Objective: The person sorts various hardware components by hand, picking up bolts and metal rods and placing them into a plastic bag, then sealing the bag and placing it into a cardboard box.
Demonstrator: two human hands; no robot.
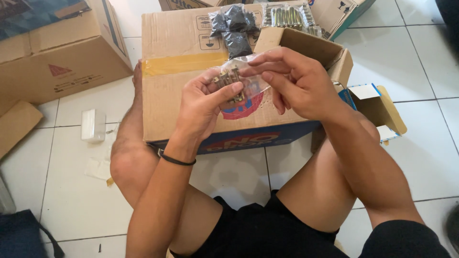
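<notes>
Above the cardboard box (191, 95), my left hand (203, 107) grips a clear bag of bolts (234, 83); my right hand (294, 83) pinches its top, which wants careful sealing.

The floor (420, 157) is white tile with dark grout lines. A big cardboard box (167, 100) with a strip of yellow tape sits on it, between the legs of the person seated there. To the left stands another brown box (62, 57), and a flat piece of cardboard (14, 125) lies by it near the edge. A small white block (93, 125) rests on the tiles next to scraps of clear wrap (99, 167). To the right lies a small open carton (377, 107). A dark cloth thing (21, 236) sits at the lower left corner.
</notes>
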